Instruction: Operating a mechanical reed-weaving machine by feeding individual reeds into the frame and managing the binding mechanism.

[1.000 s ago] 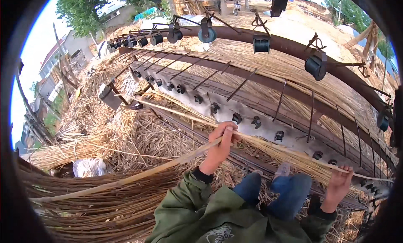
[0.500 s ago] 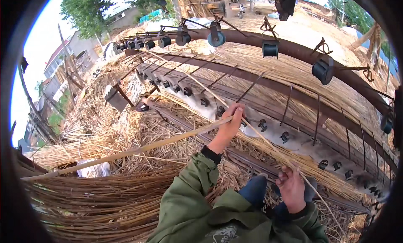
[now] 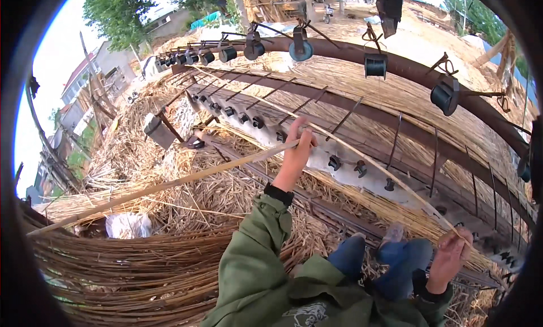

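My left hand (image 3: 298,149) is closed around the upper end of a flat wooden stick (image 3: 169,187), which slants down to the left. Beside its fingertips runs a long thin reed stalk (image 3: 396,180), lying along the row of upright metal rods on a rusty frame (image 3: 339,84). My right hand (image 3: 451,258), lower right, pinches the near end of that reed between thumb and fingers. Below the reed, several small black fittings (image 3: 360,169) line a pale strip.
Wire spools (image 3: 375,65) hang from a curved rusty pipe above the frame. A heap of brown stalks (image 3: 136,270) lies at lower left, near a white plastic bag (image 3: 129,225). A grey block (image 3: 158,130) stands at the frame's left end. Loose straw covers the ground.
My right hand has moved right and outward along the reed to its end. My left hand has shifted slightly up and left with the stick, and the reed now lies closer to the rods.
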A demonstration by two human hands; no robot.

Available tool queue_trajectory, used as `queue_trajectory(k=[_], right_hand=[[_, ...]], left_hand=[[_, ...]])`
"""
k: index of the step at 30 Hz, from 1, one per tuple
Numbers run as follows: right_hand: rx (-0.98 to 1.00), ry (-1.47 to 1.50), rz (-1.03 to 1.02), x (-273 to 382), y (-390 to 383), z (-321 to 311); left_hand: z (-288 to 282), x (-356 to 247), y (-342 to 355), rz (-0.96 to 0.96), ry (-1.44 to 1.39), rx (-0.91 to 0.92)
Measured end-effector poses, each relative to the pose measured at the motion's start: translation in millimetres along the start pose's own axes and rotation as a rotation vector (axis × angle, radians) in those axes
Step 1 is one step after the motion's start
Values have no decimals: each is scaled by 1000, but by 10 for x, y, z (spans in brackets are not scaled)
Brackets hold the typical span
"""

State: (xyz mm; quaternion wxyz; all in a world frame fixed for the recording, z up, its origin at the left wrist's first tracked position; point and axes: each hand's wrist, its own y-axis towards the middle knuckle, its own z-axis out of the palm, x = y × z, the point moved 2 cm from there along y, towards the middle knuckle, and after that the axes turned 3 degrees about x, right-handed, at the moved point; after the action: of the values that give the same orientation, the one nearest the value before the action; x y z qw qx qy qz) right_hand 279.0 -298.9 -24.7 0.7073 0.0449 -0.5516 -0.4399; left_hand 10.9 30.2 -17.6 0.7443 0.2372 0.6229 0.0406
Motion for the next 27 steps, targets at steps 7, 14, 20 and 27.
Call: queue_trajectory(k=[7, 14, 20, 27], right_hand=[[57, 86, -326, 417, 482, -443], [78, 69, -217, -105, 800, 374], [-37, 246, -212, -156, 1176, 158], [31, 193, -174, -106, 1154, -149]], left_hand=[[133, -217, -539, -61, -41, 107], [159, -347, -822, -75, 25, 205], [296, -388, -972, -10, -5, 263], [162, -485, -1076, -55, 0, 229]])
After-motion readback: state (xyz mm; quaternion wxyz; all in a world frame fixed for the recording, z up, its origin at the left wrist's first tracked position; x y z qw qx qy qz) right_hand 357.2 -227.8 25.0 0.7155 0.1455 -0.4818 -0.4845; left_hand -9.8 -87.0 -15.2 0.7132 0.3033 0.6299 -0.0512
